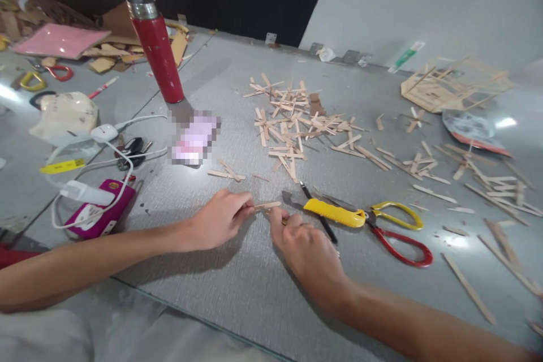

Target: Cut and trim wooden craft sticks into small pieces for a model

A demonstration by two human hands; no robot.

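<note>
My left hand [221, 219] is closed in a pinch on one end of a short wooden stick [268, 205] that lies just above the grey table [237, 283]. My right hand [302, 244] is closed too, its thumb pressing the stick's other end, and it seems to grip a thin dark pen-like tool [319, 216] that pokes out past the fingers. A yellow utility knife [331, 212] lies right beside my right hand. Scissors [399, 232] with one yellow and one red handle lie just beyond the knife.
A heap of cut wooden sticks [292, 121] lies mid-table, more are scattered right. A stick frame model [453, 83] stands far right. A red flask [156, 48], a lit phone [195, 138], white cables [106, 141] and a magenta power strip [104, 209] sit left.
</note>
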